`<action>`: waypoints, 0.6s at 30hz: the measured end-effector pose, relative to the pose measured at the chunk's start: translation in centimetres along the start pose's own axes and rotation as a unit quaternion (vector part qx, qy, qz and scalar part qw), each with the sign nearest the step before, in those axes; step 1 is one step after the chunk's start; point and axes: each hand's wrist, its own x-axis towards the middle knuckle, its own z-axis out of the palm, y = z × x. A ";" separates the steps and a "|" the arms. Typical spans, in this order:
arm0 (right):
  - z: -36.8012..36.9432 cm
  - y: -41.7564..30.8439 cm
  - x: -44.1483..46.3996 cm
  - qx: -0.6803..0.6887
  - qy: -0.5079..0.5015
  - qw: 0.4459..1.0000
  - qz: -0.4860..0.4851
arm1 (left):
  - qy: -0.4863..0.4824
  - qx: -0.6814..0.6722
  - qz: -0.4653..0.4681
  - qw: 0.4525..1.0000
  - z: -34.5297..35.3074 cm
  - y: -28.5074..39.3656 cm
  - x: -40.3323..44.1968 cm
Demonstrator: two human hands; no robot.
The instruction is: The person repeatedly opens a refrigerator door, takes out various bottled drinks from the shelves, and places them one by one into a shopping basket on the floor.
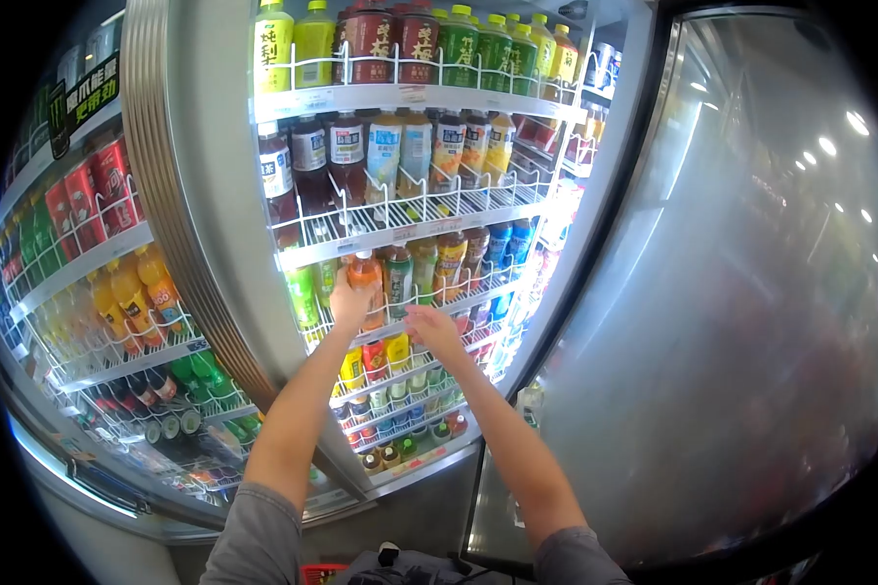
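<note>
On the third shelf of an upright drinks cooler, my left hand (347,300) is closed round an orange bottle (366,277) with an orange cap. To its right stands a dark green bottle (398,275). My right hand (431,327) is at the front edge of that shelf, just below and right of the green bottle. Its fingers look slightly curled and apart, with nothing seen between them. A yellow-labelled bottle (450,263) is further right in the same row.
Wire rails front each shelf (410,232). Bottles fill shelves above and below. The open glass door (712,292) stands at the right. A metal frame post (190,195) separates another stocked cooler section at the left. A red basket (320,573) is at the bottom.
</note>
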 end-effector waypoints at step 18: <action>-1.2 -1.6 -0.4 0.003 -0.026 0.999 0.023 | 0.072 -0.058 0.115 0.989 2.0 -2.5 -0.4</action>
